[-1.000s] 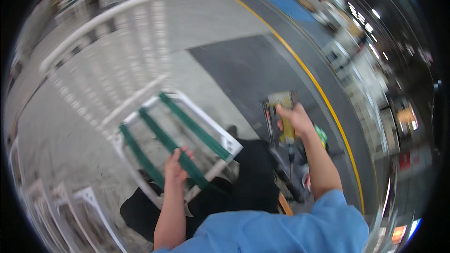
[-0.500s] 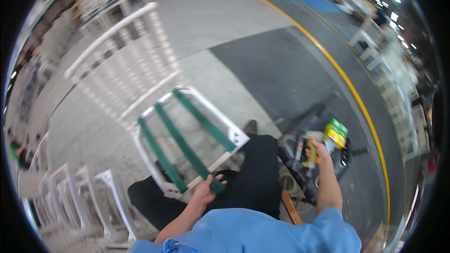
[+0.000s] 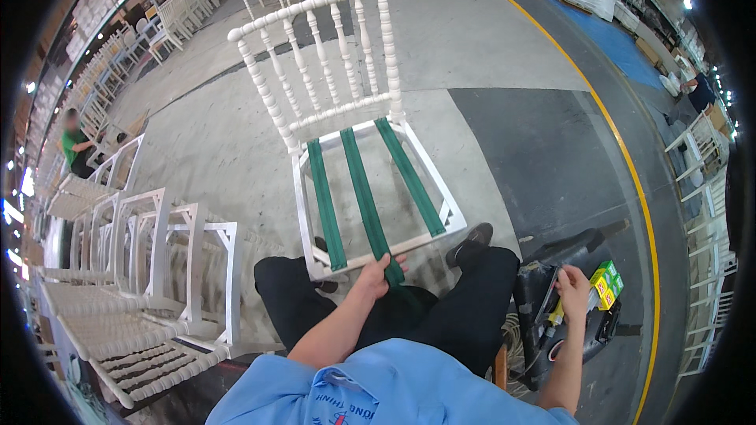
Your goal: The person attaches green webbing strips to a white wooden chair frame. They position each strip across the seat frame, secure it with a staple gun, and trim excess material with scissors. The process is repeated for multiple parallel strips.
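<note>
Webbing [image 3: 364, 197] end lies pinched in left hand [image 3: 376, 274] grip.

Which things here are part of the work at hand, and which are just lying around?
In use: white chair frame, green webbing straps, left hand on the middle strap, right hand at the yellow-green tool.

Lying about: stacked white chair frames, yellow floor line.

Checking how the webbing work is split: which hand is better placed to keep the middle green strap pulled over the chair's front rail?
Left. The left hand already grips the middle green strap at the white chair frame; the right hand is off by the tool.
</note>
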{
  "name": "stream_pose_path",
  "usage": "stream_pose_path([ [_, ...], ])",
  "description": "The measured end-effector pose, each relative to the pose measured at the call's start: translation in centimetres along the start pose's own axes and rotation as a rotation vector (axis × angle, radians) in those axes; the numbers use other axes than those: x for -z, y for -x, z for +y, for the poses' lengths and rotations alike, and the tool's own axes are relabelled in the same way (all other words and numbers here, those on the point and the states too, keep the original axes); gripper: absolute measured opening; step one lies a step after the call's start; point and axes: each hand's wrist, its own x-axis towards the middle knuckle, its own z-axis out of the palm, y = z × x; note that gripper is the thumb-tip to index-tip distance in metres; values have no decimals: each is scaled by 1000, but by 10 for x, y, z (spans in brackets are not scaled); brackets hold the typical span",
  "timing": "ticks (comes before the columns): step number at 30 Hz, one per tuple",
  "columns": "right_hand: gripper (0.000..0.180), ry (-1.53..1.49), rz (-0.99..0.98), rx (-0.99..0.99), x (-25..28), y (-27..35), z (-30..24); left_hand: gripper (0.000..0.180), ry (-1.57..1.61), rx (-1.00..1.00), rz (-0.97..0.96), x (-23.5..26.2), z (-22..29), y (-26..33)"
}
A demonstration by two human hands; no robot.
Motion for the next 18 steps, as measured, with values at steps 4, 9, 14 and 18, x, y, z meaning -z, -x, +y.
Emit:
stream_pose_path([
  [4,26,-286,-246,-22,-111,13,-53,43,-76,-26,6,0,7,1],
  [9,35,-149,-733,-129,-258,14,-84,46,-135,84,-95,-28,-22,5],
  [14,40,-64,-1025,-498,-338,16,-81,41,-128,179,-144,-31,-53,15],
  [18,38,-103,-1107,-601,-361,29,-87,43,-215,141,-104,-4,-49,18],
])
